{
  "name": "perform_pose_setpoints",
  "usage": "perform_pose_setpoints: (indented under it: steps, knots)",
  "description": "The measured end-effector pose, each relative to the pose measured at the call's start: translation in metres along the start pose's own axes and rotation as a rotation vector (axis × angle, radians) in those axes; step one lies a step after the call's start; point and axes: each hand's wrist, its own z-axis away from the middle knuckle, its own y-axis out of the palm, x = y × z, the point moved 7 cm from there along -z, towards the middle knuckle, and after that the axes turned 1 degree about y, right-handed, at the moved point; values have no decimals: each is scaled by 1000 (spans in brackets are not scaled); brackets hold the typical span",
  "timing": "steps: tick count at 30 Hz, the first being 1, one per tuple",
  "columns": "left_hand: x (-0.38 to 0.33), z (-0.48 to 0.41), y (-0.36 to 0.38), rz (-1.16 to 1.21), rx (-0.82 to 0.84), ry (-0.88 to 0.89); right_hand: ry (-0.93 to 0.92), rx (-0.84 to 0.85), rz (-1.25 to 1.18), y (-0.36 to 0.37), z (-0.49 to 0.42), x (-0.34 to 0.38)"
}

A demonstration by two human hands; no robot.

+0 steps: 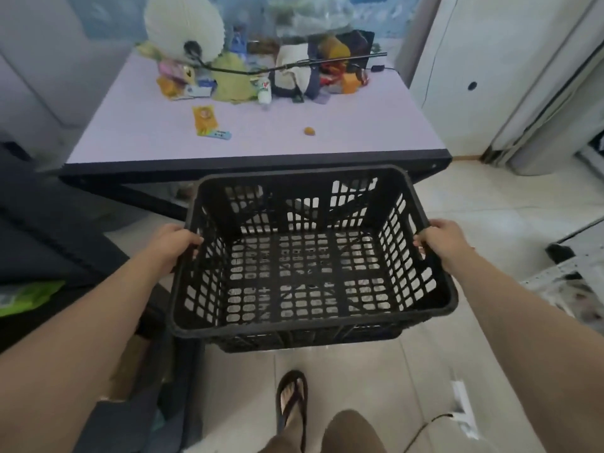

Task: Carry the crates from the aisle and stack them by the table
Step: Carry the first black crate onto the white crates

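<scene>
I hold an empty black slatted plastic crate (pixel 304 266) in front of me, above the tiled floor. My left hand (pixel 173 245) grips its left rim and my right hand (pixel 441 240) grips its right rim at the handle slot. Under the crate's near edge a second black crate (pixel 294 343) shows, mostly hidden. The table (pixel 255 155), with a pale lilac top and dark edge, stands just beyond the crate's far rim.
Clutter fills the table's far half: a white fan (pixel 183 24), bags, bottles, packets. A yellow packet (pixel 204 120) and a small orange item (pixel 309 131) lie nearer. Dark furniture (pixel 49 230) stands at left, white cabinets (pixel 490 76) at right. My sandalled foot (pixel 292 403) is on the floor.
</scene>
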Motion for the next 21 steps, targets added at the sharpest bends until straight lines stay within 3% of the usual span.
perform_pose_setpoints:
  steps: [4, 9, 18, 21]
  knots:
    - [-16, -19, 8, 85, -12, -37, 76, 45, 23, 13, -30, 8]
    - [-9, -21, 51, 79, 123, -144, 169, 106, 82, 33, -56, 9]
    - [-4, 11, 64, 37, -63, -115, -143, 132, 522, 47, -54, 41]
    - [4, 33, 57, 40, -110, -106, -268, 239, 587, 74, -40, 63]
